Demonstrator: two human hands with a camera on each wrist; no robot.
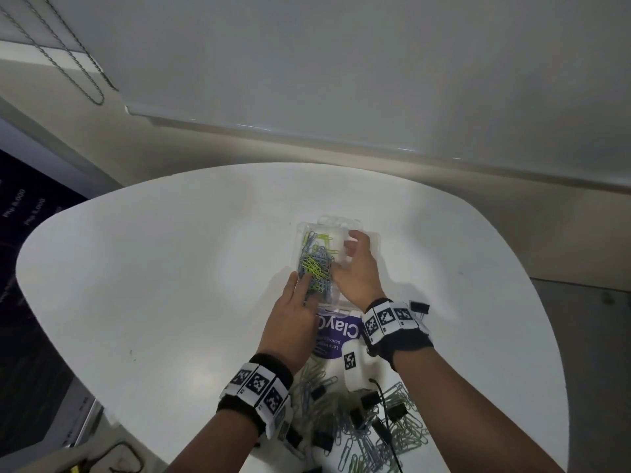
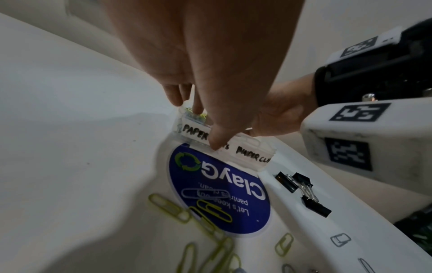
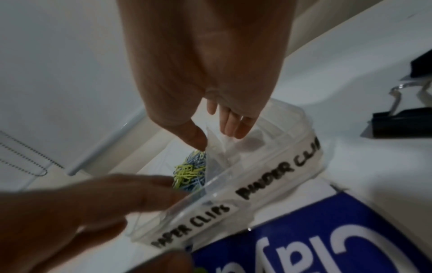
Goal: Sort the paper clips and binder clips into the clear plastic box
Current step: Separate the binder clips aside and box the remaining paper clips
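Observation:
The clear plastic box (image 1: 372, 240) lies mid-table with two compartments, labelled "PAPER CLIPS" and "BINDER CLIPS" (image 3: 280, 166). Green and blue paper clips (image 1: 316, 264) fill its left compartment (image 3: 189, 171); the right one looks bare. My left hand (image 1: 304, 285) reaches straight-fingered into the clip-filled side, fingertips on the heap (image 2: 205, 127). My right hand (image 1: 350, 244) arches over the right compartment, thumb tip on the divider and fingers hanging loose inside (image 3: 215, 136). Loose paper clips (image 1: 386, 435) and black binder clips (image 1: 322, 442) lie heaped near me (image 2: 301, 188).
A blue round "ClayGo" sticker (image 1: 338, 332) sits on the white table just in front of the box. One binder clip (image 1: 420, 307) lies right of my right wrist. A black cable (image 1: 386, 414) runs across the loose pile. The rounded table edge (image 1: 102, 397) is at lower left.

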